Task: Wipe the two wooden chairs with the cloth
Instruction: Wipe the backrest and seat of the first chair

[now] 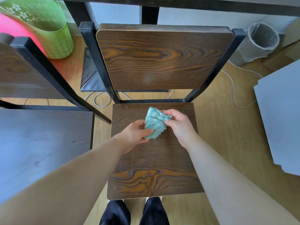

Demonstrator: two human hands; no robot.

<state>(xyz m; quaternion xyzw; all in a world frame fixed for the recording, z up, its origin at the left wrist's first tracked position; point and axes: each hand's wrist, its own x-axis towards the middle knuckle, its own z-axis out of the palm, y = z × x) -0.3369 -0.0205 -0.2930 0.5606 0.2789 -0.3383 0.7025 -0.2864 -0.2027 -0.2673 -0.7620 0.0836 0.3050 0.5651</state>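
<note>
While both hands meet above the seat of the middle chair (154, 159), the cloth (155, 123) sits bunched between them, a crumpled green-and-white rag over the back half of the seat; whether it touches the wood, I cannot tell. The left hand (134, 135) pinches the lower edge between thumb and curled fingers; the right hand (178, 125) grips the upper right corner the same way; both forearms reach in from the bottom of the view and cover the seat's front corners.

Look around the head view: the backrest (162, 57) stands upright beyond the cloth, dark grained wood between two black metal posts; the left chair (40, 143) stands just beside it, its seat close to the first seat with a narrow strip of floor between, its black frame post slanting across towards the middle chair's back corner. Behind both runs a dark table (194, 4), its leg (150, 15) dropping straight behind the backrest. A green perforated basket (48, 30) stands at upper left with something pink (14, 28) against it; a lined waste bin (261, 39) sits at upper right; a white cable (233, 88) loops over the wooden floor beside the chair; stacked grey boards (282, 111) fill the right edge, well apart from the seat. Dark trouser legs (154, 211) show just below the seat's front edge.
</note>
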